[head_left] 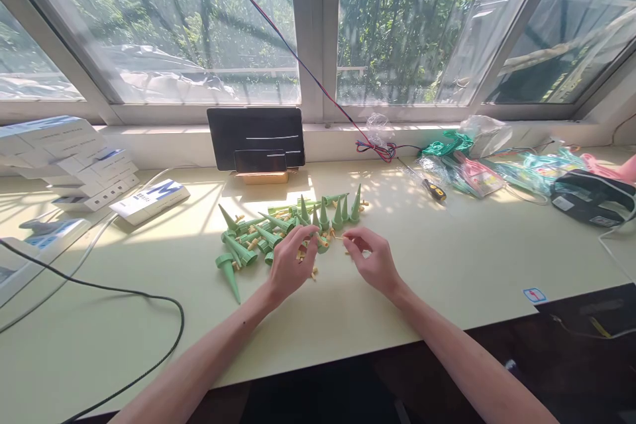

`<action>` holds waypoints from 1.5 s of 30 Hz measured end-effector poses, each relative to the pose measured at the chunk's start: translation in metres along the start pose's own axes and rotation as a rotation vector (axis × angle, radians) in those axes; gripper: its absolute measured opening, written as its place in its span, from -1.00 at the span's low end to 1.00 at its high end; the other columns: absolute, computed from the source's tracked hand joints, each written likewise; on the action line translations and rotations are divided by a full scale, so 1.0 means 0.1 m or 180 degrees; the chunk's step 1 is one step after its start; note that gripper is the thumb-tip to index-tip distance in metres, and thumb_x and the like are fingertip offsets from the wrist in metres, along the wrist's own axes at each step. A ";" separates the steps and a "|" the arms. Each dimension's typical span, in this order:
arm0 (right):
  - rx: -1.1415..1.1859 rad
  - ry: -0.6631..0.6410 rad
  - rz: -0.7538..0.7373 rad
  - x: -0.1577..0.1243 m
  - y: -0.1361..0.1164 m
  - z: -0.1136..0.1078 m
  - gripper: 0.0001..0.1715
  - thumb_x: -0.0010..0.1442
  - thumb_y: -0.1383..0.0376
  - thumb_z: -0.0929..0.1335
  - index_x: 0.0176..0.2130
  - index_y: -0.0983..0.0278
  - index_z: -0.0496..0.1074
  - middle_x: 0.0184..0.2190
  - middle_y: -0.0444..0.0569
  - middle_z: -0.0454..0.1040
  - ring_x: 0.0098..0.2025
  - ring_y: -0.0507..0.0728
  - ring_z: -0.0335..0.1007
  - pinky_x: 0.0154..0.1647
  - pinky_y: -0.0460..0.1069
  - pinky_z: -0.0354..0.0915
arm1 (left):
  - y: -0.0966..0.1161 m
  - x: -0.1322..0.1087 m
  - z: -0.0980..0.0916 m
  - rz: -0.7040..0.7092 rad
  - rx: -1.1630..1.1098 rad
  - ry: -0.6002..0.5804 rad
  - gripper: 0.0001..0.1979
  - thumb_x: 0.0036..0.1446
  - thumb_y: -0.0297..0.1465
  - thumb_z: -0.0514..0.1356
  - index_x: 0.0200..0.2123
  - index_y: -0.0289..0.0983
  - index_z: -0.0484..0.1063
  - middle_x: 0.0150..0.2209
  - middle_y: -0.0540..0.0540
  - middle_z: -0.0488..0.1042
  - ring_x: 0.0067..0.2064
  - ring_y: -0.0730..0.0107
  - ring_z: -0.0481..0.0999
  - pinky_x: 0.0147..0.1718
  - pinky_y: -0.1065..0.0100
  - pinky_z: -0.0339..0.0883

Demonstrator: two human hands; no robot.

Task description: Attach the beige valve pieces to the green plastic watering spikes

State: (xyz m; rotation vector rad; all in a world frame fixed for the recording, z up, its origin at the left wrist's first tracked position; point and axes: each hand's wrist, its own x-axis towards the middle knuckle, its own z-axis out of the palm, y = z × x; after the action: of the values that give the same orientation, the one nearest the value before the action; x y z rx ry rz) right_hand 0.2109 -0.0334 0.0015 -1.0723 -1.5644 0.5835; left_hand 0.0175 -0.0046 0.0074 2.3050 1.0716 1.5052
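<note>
Both hands work at the near edge of a pile of green plastic cone spikes [242,250] mixed with small beige peg-like pieces. My left hand [294,257] is closed in a pinch on a small beige peg [322,240]; its fingers cover part of it. To the right, my right hand [371,258] pinches the end of a thin beige strand [338,236], which reaches toward the left fingertips. Whether strand and peg are joined cannot be made out. Several spikes, such as one green spike [356,204], stand upright behind the hands. Another loose spike [229,278] lies point toward me at the left.
A tablet [256,129] with a phone before it stands at the back. White boxes [152,201] and a black cable [149,293] occupy the left. A screwdriver [434,191], bagged coloured items [479,175] and a black pouch [591,196] lie at the right. Windows rise behind the table.
</note>
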 end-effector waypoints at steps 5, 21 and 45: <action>0.0057 -0.0005 -0.0234 -0.02 -0.02 0.00 -0.85 0.31 0.24 0.32 -0.21 0.23 0.47 -0.34 -0.04 0.49 -0.41 0.06 0.41 -0.39 -0.02 0.41 | 0.02 0.01 0.00 0.0014 0.0033 0.0041 -0.88 0.29 -0.46 0.11 -0.14 -0.24 0.42 -0.33 -0.02 0.46 -0.41 0.54 0.48 -0.46 0.53 0.47; 0.0018 -0.0049 -0.0457 -0.03 -0.01 0.01 -0.88 0.31 0.29 0.32 -0.21 0.23 0.46 -0.36 -0.05 0.48 -0.46 0.03 0.32 -0.42 -0.05 0.35 | 0.00 0.00 0.01 0.0068 -0.0102 -0.0209 -0.81 0.30 -0.46 0.10 -0.06 -0.24 0.44 -0.33 -0.01 0.39 -0.46 0.60 0.37 -0.49 0.56 0.42; -0.0014 -0.0051 -0.0374 -0.03 -0.01 0.01 -0.89 0.30 0.30 0.32 -0.22 0.23 0.47 -0.35 -0.05 0.49 -0.42 0.04 0.37 -0.42 -0.05 0.35 | 0.17 0.10 -0.01 -0.2355 -0.2135 -0.0633 -0.66 0.15 -0.10 0.26 -0.28 -0.29 0.44 -0.48 0.05 0.22 -0.53 0.59 0.19 -0.66 0.55 0.21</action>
State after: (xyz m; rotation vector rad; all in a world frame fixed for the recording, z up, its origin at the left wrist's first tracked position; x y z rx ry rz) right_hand 0.2100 -0.0368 0.0005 -0.9737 -1.6313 0.5102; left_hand 0.0264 -0.0106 0.0234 1.3487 0.9929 1.0717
